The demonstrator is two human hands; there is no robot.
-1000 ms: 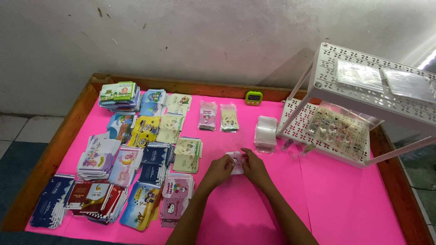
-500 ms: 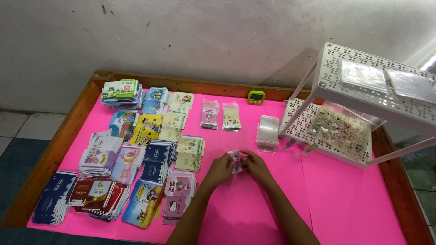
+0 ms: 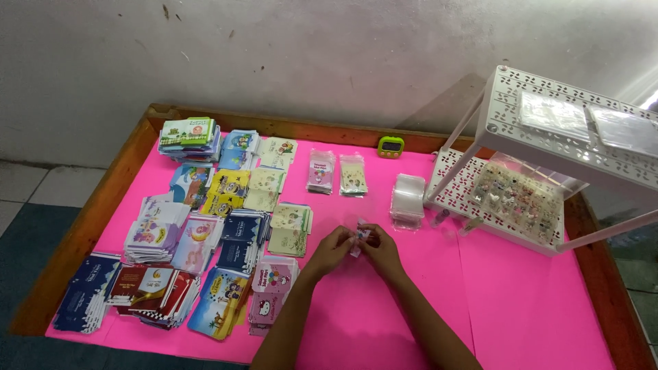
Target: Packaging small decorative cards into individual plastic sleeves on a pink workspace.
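Matt pink paper covers the worktop (image 3: 384, 322), framed in rough wood. The rack (image 3: 548, 130) is white perforated plastic. Clear sleeves (image 3: 408, 199) look glossy.

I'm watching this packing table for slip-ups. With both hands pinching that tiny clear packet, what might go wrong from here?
1. The small clear packet is held only at the fingertips of the left hand and right hand; it may slip and be hard to spot on the pink table cover.
2. The left forearm lies close to the card stack at the near edge; a sweep could push cards off.
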